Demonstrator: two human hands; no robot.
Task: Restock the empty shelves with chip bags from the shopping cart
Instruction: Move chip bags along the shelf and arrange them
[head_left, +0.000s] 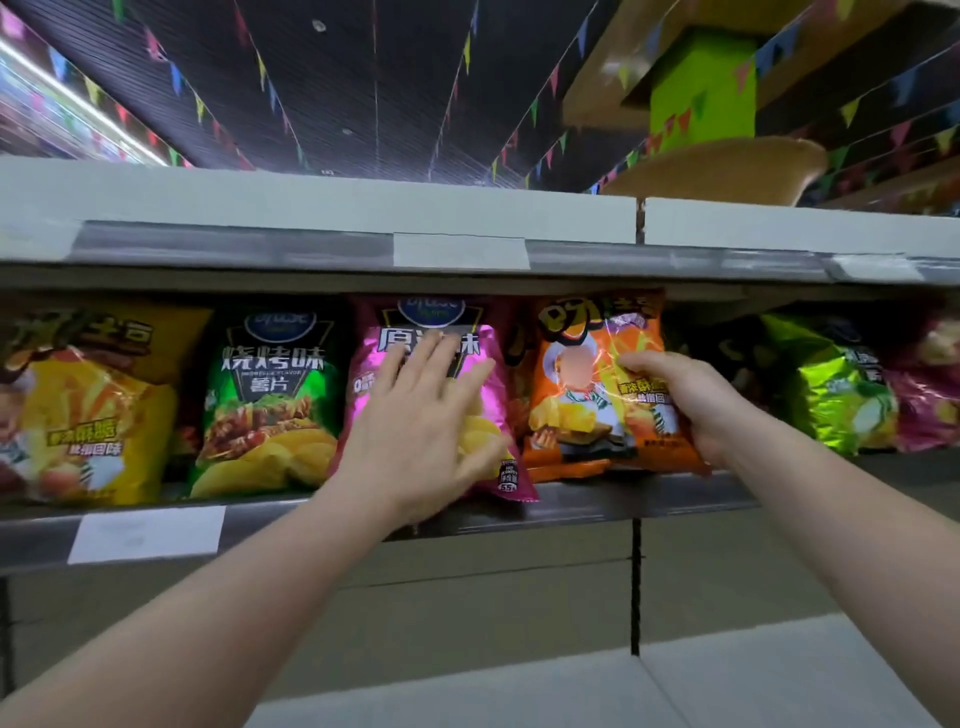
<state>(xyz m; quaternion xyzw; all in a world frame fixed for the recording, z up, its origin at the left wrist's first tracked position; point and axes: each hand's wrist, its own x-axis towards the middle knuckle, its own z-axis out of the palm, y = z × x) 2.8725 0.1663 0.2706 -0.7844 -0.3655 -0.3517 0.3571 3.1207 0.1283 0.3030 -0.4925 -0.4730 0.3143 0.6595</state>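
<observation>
A row of chip bags stands on the shelf (571, 506) in front of me. My left hand (421, 421) lies flat with straight fingers against the front of a magenta chip bag (483, 364) at the middle. My right hand (685, 400) grips the right edge of an orange chip bag (576, 395) that stands just right of the magenta one. A green bag (265, 395) and a yellow bag (88, 410) stand to the left. The shopping cart is out of view.
A lime-green bag (836, 389) and a pink bag (924, 405) lie further right on the same shelf, with a dark gap between them and the orange bag. Another shelf board (311, 208) runs right above. A lower shelf (779, 670) sits below.
</observation>
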